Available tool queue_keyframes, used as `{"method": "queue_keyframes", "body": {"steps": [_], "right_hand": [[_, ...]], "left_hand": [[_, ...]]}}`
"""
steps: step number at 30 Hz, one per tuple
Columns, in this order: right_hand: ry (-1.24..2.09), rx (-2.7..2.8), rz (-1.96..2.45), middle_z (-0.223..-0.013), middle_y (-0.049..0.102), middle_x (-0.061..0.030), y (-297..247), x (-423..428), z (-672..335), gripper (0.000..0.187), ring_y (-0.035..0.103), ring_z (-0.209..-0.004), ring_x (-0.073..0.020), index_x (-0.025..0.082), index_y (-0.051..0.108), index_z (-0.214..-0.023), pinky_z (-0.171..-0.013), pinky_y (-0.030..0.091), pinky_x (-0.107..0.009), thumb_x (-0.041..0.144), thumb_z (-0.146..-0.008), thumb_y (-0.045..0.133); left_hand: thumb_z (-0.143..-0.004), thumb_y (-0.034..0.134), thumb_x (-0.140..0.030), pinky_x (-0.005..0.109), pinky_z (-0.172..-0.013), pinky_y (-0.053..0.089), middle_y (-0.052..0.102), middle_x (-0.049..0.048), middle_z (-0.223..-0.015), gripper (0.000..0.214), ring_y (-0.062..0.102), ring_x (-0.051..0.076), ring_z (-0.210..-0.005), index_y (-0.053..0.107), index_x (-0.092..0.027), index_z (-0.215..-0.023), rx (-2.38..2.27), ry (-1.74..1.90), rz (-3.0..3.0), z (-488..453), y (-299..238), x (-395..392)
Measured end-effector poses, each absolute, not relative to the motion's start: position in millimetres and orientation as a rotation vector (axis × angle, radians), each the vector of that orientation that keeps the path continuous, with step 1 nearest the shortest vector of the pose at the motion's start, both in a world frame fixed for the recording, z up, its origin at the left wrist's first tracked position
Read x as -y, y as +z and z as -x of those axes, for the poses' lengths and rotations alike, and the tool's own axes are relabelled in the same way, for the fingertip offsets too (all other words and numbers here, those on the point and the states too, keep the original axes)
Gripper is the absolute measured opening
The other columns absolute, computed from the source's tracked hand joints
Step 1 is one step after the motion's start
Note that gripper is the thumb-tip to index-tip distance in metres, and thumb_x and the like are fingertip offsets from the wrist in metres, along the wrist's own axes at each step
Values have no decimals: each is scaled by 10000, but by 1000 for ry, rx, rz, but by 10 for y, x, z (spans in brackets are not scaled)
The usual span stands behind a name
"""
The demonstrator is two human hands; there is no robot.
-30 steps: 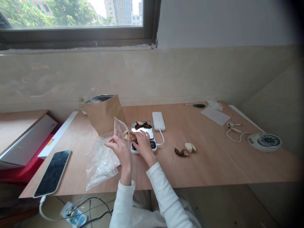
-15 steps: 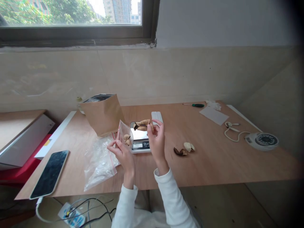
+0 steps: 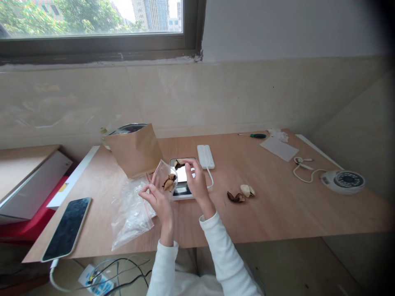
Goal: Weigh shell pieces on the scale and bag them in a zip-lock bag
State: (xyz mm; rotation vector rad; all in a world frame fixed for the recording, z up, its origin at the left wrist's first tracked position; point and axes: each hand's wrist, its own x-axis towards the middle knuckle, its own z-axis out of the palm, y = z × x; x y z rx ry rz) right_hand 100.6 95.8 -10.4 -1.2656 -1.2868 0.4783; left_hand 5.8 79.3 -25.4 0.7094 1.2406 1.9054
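the left hand (image 3: 156, 198) pinches the small clear bag (image 3: 163, 174) above the worktop (image 3: 98, 185); the brown dried pieces (image 3: 169, 182) carried a moment ago now lie inside it. the right hand (image 3: 195, 181) is released, fingers loose over the scale (image 3: 184, 191), where one dark piece (image 3: 179, 163) remains.

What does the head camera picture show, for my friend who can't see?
A person's left hand holds up a small clear bag of brown dried pieces, while the right hand reaches over a kitchen scale on a wooden table.
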Motion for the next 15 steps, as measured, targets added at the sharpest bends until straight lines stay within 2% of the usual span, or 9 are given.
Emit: {"method": "queue_keyframes", "body": {"steps": [3,6,9,12,15], "right_hand": [[465,1422,1313,-1127,602,-100,-218,-1135,-1103,279,554,-1069,-190,184,599,-1084,-910,466,-337,221,-937,364],[395,1589,1410,-1260,549,-117,-338,-1419,-1177,374,472,-1218,-195,162,557,-1220,-1041,376,-372,142,-905,355],[392,1867,1490,-1385,475,-118,-437,-1738,-1223,458,367,-1323,-207,146,490,-1327,-1108,281,-398,123,-875,416],[389,2093,1509,-1405,470,-99,-491,-1928,-1213,484,332,-1345,-230,171,487,-1339,-1116,234,-433,139,-857,493],[326,2204,1491,-1306,559,-91,-517,-1938,-1164,411,371,-1311,-250,190,564,-1251,-1091,233,-458,133,-845,542]], "left_hand": [[-914,440,-348,395,-911,504,543,107,-1333,181,619,180,-1102,282,-259,-921,-1181,1843,-507,-12,-244,-824],[-886,466,-295,406,-823,543,548,93,-1323,173,657,185,-1013,303,-248,-921,-1145,1738,-362,43,-227,-839],[-886,456,-268,415,-785,554,558,86,-1301,146,665,190,-985,316,-241,-917,-1163,1695,-345,94,-188,-843],[-910,424,-268,419,-834,540,569,81,-1275,122,657,178,-1003,306,-241,-898,-1204,1716,-337,129,-137,-851],[-920,409,-261,430,-925,497,580,82,-1249,122,646,164,-1022,292,-244,-891,-1229,1757,-347,146,-96,-865]]}}
